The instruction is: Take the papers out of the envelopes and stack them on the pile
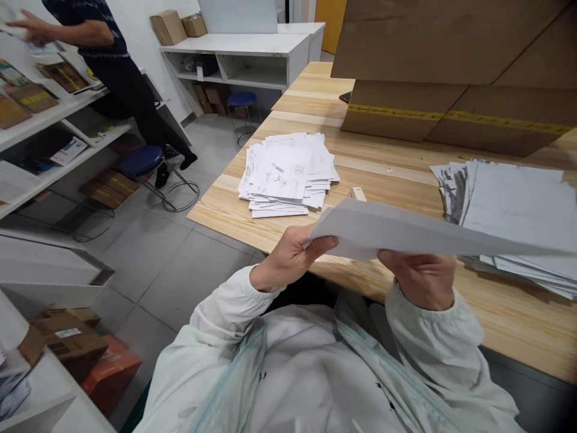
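Note:
Both hands hold a white sheet of paper (383, 225) above the table's front edge, its far right end sloping over a paper stack. My left hand (295, 255) pinches the sheet's left end, thumb on top. My right hand (426, 273) is closed on its near edge, around the middle. Beyond my left hand lies an untidy pile of papers (283, 171) with line drawings on the top sheet. To the right spreads a larger stack of papers (518, 204), with dark marks on its left edges. A small pale block (358, 193) shows partly behind the sheet.
Large cardboard boxes (451, 108) with yellow tape stand at the back of the wooden table (387, 150). On the left, a person (117, 66) stands by white shelves (90, 99) holding boxes. Blue stools (142, 160) and an orange box (112, 367) are on the floor.

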{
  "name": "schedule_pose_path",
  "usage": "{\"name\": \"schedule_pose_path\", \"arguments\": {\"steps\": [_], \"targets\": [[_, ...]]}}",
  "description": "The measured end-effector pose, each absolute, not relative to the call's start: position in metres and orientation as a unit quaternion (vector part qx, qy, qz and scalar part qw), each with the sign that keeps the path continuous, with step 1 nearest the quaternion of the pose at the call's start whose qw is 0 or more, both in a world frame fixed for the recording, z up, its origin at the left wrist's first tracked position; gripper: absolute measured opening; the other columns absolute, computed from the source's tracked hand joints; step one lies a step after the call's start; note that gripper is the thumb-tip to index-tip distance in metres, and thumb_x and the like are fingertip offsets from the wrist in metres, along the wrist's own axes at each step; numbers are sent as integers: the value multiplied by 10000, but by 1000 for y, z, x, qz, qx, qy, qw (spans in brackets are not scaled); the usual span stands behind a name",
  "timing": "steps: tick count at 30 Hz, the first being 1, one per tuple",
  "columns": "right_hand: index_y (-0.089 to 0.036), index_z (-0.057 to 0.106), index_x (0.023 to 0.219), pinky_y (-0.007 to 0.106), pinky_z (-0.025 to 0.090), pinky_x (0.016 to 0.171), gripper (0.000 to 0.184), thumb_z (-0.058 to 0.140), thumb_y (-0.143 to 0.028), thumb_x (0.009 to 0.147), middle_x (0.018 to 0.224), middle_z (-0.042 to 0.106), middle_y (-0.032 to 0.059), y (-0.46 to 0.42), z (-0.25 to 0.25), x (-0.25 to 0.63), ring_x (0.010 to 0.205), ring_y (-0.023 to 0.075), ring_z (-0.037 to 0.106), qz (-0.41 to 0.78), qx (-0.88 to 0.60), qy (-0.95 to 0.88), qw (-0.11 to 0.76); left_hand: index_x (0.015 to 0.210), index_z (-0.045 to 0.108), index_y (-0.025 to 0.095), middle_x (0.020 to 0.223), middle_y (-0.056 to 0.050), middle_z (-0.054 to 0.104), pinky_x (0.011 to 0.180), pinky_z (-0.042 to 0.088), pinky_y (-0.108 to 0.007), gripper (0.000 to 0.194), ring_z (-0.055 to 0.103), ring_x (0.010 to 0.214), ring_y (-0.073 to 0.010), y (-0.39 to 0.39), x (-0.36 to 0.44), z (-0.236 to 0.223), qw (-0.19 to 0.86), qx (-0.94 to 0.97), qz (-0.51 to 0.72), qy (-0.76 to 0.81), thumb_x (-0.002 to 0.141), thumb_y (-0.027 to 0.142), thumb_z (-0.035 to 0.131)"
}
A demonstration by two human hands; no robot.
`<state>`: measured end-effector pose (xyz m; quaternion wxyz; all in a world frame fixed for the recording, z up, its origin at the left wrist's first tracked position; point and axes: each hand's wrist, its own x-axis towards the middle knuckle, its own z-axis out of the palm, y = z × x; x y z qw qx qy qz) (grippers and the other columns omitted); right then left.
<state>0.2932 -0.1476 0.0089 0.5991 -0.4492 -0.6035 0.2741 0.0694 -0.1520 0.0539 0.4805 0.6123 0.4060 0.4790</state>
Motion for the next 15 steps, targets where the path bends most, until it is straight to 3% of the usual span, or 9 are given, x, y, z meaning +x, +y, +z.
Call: {"name": "schedule_pose_path", "arguments": {"steps": [3,8,15], "targets": [[-236,731,736,465,564,855,155,802,-372,756,783,739,36,-139,-3,291,814,257,703,271,-475,-603,581,1005,757,213,972,-41,758,873,544,-370,401,682,931,-247,-141,75,40,463,593,512,415,842,569,669],[-205,741,814,434,579,831,236,802,-423,746,811,758,40,-130,-15,280,830,241,706,314,-485,-575,579,1050,706,182,1033,-71,734,875,529,-337,394,664,955,-224,-135,80,15,451,548,562,424,839,514,702],[-206,741,966,372,578,780,258,771,-408,807,909,768,62,-126,-8,275,859,216,712,307,-423,-567,637,1021,671,185,1042,-68,719,847,540,-314,362,666,966,-200,-132,82,17,422,551,600,399,852,504,702]]}}
